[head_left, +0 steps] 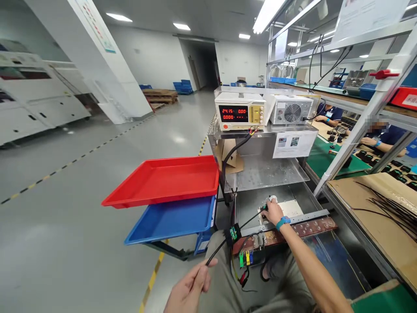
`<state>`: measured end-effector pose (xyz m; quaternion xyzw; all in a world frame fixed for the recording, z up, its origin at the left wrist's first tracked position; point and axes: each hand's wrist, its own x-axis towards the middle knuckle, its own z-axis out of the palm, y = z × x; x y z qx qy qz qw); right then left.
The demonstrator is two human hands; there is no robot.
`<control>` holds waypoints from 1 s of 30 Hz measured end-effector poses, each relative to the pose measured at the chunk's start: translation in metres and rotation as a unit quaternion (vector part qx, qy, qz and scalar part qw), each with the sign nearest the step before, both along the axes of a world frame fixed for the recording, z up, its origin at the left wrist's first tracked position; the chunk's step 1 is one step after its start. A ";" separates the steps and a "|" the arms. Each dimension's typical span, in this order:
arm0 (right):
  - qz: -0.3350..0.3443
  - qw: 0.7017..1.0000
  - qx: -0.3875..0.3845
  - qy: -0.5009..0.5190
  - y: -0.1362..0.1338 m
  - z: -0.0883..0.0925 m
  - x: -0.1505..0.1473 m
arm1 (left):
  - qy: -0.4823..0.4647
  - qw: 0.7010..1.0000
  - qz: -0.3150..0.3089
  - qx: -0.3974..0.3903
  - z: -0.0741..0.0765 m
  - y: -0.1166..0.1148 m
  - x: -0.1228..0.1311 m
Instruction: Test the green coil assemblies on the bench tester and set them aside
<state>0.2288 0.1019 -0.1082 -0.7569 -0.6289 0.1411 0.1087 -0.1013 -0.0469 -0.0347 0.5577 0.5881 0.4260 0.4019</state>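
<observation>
My left hand (pixel 194 278) pinches one end of a thin black cable (pixel 216 252) above my lap. Midway along the cable hangs a small black box with green markings (pixel 233 234). The cable's far part runs up to my right hand (pixel 273 211), whose closed fingers grip it near a small green piece (pixel 264 208). That hand is over a pale metal plate (pixel 293 208) on the bench, beside a white round part (pixel 273 198). The fingers partly hide what they hold there. Below the wrist lies a brown strip with screws (pixel 302 229).
A red tray (pixel 176 178) rests above a blue tray (pixel 176 221) on the left. A lit power supply (pixel 241 112) and a second unit (pixel 291 109) stand on the shelf. Green, yellow and blue clips (pixel 246 258) hang near my knees. Co-workers (pixel 384 134) sit at the right.
</observation>
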 end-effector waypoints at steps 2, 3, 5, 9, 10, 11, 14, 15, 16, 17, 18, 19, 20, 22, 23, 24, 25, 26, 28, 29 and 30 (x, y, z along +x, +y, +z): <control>-0.004 1.000 -0.006 -0.011 0.000 0.001 0.000 | 0.023 1.000 0.003 -0.014 0.021 0.008 0.013; -0.008 1.000 -0.007 -0.017 0.000 0.002 -0.001 | 0.033 0.999 0.005 -0.003 0.030 0.011 0.020; -0.024 0.999 -0.005 -0.031 -0.003 0.003 -0.006 | 0.048 0.997 -0.013 0.052 0.046 0.013 0.033; -0.040 0.998 -0.010 -0.048 -0.008 0.006 -0.013 | 0.100 0.963 -0.074 0.238 0.060 0.010 0.054; -0.034 0.998 -0.015 -0.047 -0.007 0.008 -0.013 | 0.117 0.946 -0.088 0.291 0.061 0.009 0.058; -0.024 0.999 -0.022 -0.044 -0.007 0.009 -0.011 | 0.135 0.926 -0.100 0.339 0.063 0.009 0.062; 0.013 0.999 -0.038 -0.027 -0.006 0.018 0.000 | 0.174 0.870 -0.139 0.441 0.067 0.010 0.076; 0.024 0.999 -0.041 -0.020 -0.007 0.022 0.004 | 0.186 0.856 -0.151 0.458 0.067 0.010 0.081; 0.033 0.998 -0.042 -0.013 -0.009 0.028 0.007 | 0.194 0.844 -0.163 0.472 0.068 0.010 0.087; 0.038 0.998 -0.041 -0.005 -0.011 0.033 0.009 | 0.200 0.835 -0.175 0.482 0.067 0.009 0.093; 0.043 0.998 -0.036 0.004 -0.016 0.040 0.009 | 0.202 0.826 -0.188 0.491 0.064 0.008 0.100; 0.047 0.998 -0.028 0.012 -0.022 0.047 0.006 | 0.201 0.819 -0.203 0.498 0.060 0.006 0.108; 0.054 0.998 -0.017 0.017 -0.030 0.054 0.001 | 0.195 0.810 -0.222 0.506 0.053 0.004 0.116; 0.089 0.992 0.000 0.086 -0.051 0.067 -0.015 | 0.175 0.791 -0.272 0.520 0.032 -0.001 0.136; 0.115 0.979 -0.008 0.167 -0.064 0.073 -0.025 | 0.162 0.779 -0.300 0.526 0.018 -0.004 0.147; 0.136 0.952 -0.028 0.272 -0.078 0.078 -0.035 | 0.151 0.765 -0.329 0.532 0.004 -0.007 0.157; 0.145 0.911 -0.057 0.383 -0.092 0.082 -0.045 | 0.140 0.751 -0.355 0.539 -0.010 -0.011 0.166; 0.140 0.862 -0.086 0.479 -0.105 0.084 -0.053 | 0.133 0.734 -0.376 0.549 -0.024 -0.014 0.174; 0.098 0.798 -0.118 0.583 -0.127 0.086 -0.064 | 0.129 0.701 -0.408 0.571 -0.044 -0.021 0.181; 0.072 0.788 -0.115 0.600 -0.135 0.084 -0.066 | 0.124 0.689 -0.418 0.578 -0.049 -0.025 0.180; 0.049 0.784 -0.106 0.610 -0.142 0.081 -0.066 | 0.112 0.687 -0.425 0.579 -0.052 -0.027 0.177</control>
